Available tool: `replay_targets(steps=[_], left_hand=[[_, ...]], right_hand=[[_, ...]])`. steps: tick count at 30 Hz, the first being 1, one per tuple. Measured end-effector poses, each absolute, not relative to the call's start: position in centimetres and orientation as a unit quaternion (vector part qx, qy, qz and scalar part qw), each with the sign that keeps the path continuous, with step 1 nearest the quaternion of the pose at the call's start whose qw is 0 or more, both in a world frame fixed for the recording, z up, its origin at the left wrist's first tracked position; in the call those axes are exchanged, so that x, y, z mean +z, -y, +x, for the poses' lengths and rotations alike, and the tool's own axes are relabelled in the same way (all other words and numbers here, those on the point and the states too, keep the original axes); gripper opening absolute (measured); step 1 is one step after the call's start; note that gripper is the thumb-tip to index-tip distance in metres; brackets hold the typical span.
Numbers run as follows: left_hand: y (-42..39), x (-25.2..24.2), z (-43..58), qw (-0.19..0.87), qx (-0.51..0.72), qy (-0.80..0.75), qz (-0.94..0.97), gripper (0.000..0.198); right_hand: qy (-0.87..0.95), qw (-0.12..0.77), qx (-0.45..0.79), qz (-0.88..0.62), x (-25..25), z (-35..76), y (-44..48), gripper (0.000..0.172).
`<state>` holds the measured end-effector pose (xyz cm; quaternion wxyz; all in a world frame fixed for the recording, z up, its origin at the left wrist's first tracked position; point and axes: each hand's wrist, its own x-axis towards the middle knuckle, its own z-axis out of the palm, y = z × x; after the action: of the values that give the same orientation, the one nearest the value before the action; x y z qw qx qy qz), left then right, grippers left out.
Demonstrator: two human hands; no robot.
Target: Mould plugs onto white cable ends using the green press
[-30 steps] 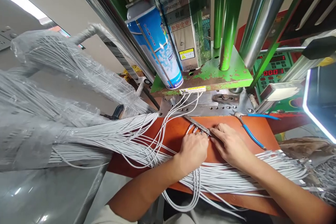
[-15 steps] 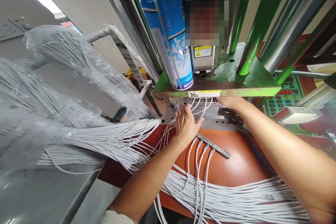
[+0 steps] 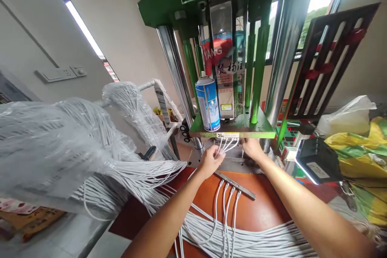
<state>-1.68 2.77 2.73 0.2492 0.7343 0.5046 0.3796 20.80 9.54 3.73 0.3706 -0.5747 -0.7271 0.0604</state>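
Observation:
My left hand (image 3: 211,160) is closed round a few white cables (image 3: 226,144) that run up under the green press plate (image 3: 238,129). At the machine's metal base (image 3: 232,163), just right of those cables, my right hand (image 3: 251,148) reaches under the plate; its fingers are partly hidden. A metal bar (image 3: 236,185) lies on the orange-brown table (image 3: 260,209) with several white cable ends (image 3: 227,188) lined up against it. More white cables (image 3: 256,240) lie in a thick band across the table's near edge.
A blue spray can (image 3: 208,104) stands on the green plate. Large bundles of white cables in clear plastic (image 3: 60,149) hang at the left. A black lamp (image 3: 316,160) and yellow-green bags (image 3: 363,157) sit at the right. Steel columns (image 3: 175,68) rise behind.
The view has pulled back and tilted up, showing the whole press. Both hands moved from the bar on the table up to the cables under the plate.

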Motion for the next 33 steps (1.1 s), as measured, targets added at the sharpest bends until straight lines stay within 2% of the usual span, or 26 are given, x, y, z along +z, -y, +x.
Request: replay_targets(steps=[3,5,8,14,19,22,26,33], left_hand=[[0.4,4.2,-2.8,0.478,0.336,-0.415,0.697,0.049],[3.0,4.9,-3.2,0.647,0.296,-0.336,0.617,0.061],[7.2,5.3,-2.9,0.747,0.263,-0.266,0.55,0.064],[13.2,4.4,-0.1,0.777,0.306,-0.24,0.495,0.065],[14.5,5.5,0.8,0.725,0.356,-0.3,0.508,0.064],[14.5,6.1,1.3,0.684,0.388,-0.358,0.504,0.062],[15.5,5.2,2.8,0.662,0.429,-0.408,0.46,0.063],[17.2,5.6,2.2,0.687,0.365,-0.395,0.489,0.066]], right_hand=[[0.723,0.415,0.067,-0.549,2.3,21.3,-5.8,0.027],[0.73,0.439,0.077,-0.518,1.7,21.6,-2.7,0.028],[0.729,0.477,0.086,-0.484,1.5,21.7,1.9,0.024],[0.696,0.575,0.003,-0.43,2.8,21.4,6.8,0.013],[0.67,0.601,-0.029,-0.435,3.4,21.5,7.7,0.015],[0.661,0.574,-0.008,-0.482,2.7,21.2,7.4,0.016],[0.663,0.494,0.019,-0.562,0.5,21.1,5.7,0.024],[0.699,0.362,0.09,-0.61,-2.9,22.7,3.3,0.034]])
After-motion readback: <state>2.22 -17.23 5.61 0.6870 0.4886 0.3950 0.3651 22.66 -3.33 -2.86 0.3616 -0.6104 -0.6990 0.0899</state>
